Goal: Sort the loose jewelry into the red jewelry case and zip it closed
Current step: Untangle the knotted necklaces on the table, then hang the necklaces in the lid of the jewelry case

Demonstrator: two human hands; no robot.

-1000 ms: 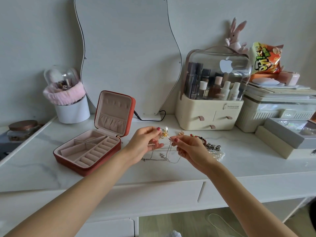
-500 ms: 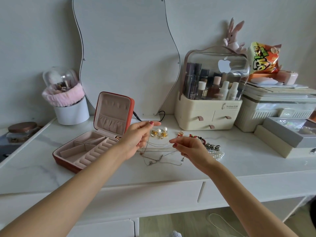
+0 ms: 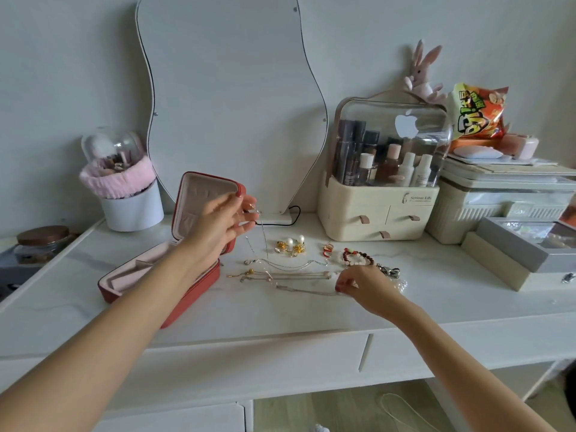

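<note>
The red jewelry case (image 3: 199, 286) lies open on the white table, its lid upright at the back. My left hand (image 3: 223, 227) is raised in front of the lid and pinches the top of a thin chain (image 3: 265, 241) that hangs down to the table. My right hand (image 3: 363, 285) rests low on the table and pinches the right end of another thin necklace (image 3: 307, 291). More thin chains (image 3: 280, 274) lie between my hands. Behind them sit pearl and gold earrings (image 3: 291, 246), a small red piece (image 3: 328, 249) and a beaded bracelet (image 3: 358, 258).
A wavy mirror (image 3: 230, 98) leans on the wall behind the case. A white brush pot (image 3: 132, 208) stands at the left, a cosmetics organizer (image 3: 381, 185) at the right, with boxes (image 3: 511, 244) and a snack bag (image 3: 477, 112) beyond. The table's front edge (image 3: 280, 336) is near my arms.
My left hand has risen up and left toward the case lid, lifting one chain. My right hand has dropped to the table and holds the end of another necklace.
</note>
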